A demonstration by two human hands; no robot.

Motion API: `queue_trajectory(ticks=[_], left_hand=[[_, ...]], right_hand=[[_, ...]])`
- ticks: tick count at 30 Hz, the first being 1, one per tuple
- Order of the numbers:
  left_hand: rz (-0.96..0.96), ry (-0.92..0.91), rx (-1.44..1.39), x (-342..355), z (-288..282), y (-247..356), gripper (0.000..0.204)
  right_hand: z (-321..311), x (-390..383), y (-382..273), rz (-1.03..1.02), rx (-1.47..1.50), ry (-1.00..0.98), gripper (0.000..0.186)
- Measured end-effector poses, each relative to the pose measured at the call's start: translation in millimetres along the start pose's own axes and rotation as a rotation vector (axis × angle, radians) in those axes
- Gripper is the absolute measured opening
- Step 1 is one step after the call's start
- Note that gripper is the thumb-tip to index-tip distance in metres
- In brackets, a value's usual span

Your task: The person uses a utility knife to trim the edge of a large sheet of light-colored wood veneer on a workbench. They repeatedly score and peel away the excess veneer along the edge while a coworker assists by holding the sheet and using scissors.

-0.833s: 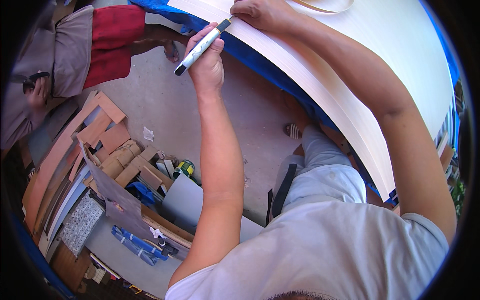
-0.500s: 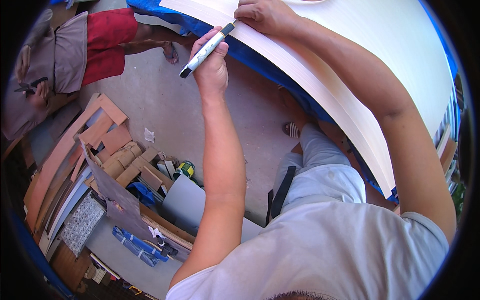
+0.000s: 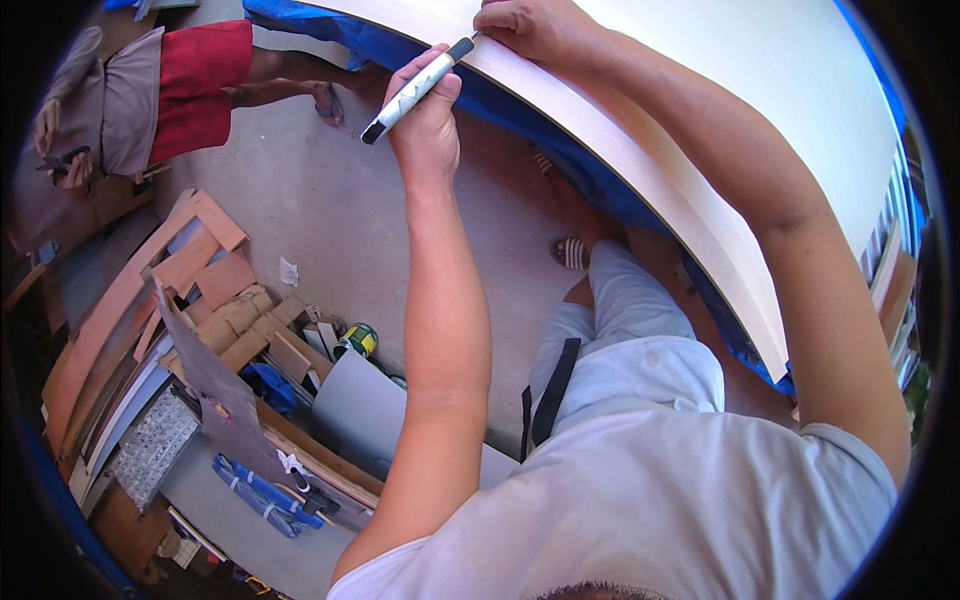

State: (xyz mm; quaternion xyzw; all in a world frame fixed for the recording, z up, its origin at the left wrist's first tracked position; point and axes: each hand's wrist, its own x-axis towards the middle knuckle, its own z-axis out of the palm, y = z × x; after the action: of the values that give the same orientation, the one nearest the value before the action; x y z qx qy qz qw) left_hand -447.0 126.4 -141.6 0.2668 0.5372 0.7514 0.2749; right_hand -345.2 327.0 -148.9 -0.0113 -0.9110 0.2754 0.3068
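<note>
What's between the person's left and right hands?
Head view: the dark front end of the white pen-shaped tool, with the pale sheet behind it.

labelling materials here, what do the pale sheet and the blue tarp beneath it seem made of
Pale sheet: probably wood veneer or wood-look laminate, matt; faint grain-like lines show.
Blue tarp: likely plastic, slightly shiny, judging by its creases and highlights.

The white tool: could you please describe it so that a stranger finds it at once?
Find the large pale board at the upper right. By its edge, the left hand holds the white tool. Its pen shape and black ends set it apart from the board and blue sheet.
</note>
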Motion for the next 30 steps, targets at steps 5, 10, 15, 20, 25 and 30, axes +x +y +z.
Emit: queue_trajectory(ticks=[5,10,15,20,25,30], left_hand=[[-0.003,-0.008,-0.024,-22,15,-4,0.039],[-0.01,0.01,-0.055,-46,31,-8,0.037],[-0.042,0.029,-0.035,-68,42,-7,0.037],[-0.009,0.022,0.008,-87,53,-9,0.035],[0.007,0.012,0.082,-104,63,-8,0.035],[0.002,0.031,0.059,-125,76,-10,0.034]], right_hand=[[-13,-23,-10,0.009,-0.019,-0.02,0.01],[-25,-50,-21,0.022,-0.031,0.0,0.009],[-31,-69,-27,0.047,-0.039,-0.026,0.008],[-38,-87,-33,0.033,-0.048,-0.029,0.008],[-47,-103,-39,-0.01,-0.03,-0.012,0.007],[-56,-120,-45,-0.004,-0.022,-0.038,0.007]])
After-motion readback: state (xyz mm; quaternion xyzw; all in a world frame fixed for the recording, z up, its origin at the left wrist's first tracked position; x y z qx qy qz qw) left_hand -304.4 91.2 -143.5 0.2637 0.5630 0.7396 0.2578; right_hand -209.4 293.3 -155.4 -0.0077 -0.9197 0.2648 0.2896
